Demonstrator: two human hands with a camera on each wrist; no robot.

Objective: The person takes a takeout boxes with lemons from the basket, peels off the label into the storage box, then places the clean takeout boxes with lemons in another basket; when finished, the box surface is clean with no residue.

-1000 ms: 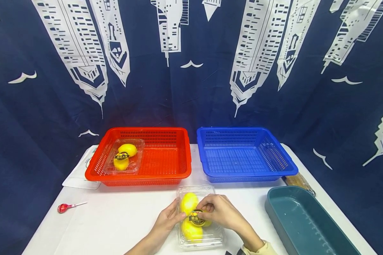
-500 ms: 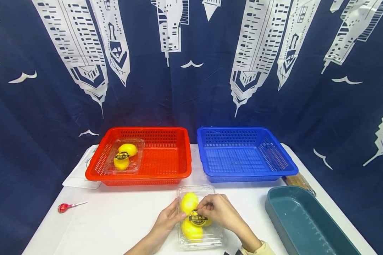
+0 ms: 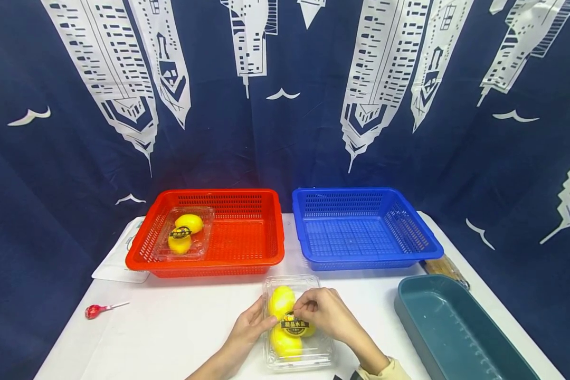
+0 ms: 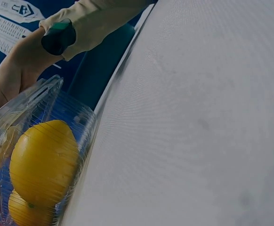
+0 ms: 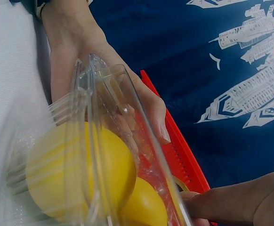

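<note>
A clear plastic clamshell box (image 3: 320, 351) with three lemons (image 3: 286, 344) inside lies on the white table, its lid down. My left hand (image 3: 249, 328) holds the box's left side, thumb on the lid beside a round black-and-gold sticker (image 3: 294, 325). At that sticker's upper edge, my right hand (image 3: 331, 316) pinches with thumb and forefinger, the other fingers curled. From the left wrist, ribbed plastic covers a lemon (image 4: 45, 162), with the right hand (image 4: 14, 77) behind. The right wrist view has the left hand (image 5: 149, 106) across the box from the right fingertips.
Behind stands a red basket (image 3: 237, 262) with a second clear box of two lemons (image 3: 190, 223). A blue basket (image 3: 370, 259) is beside it. A dark green tub (image 3: 456, 322) stands right, a wooden-looking object (image 3: 446, 270) behind it. A red lollipop (image 3: 95, 311) lies left.
The right thumb has drawn up and back from the sticker's right part, so more of its lettering shows. The left hand and the box stay in place.
</note>
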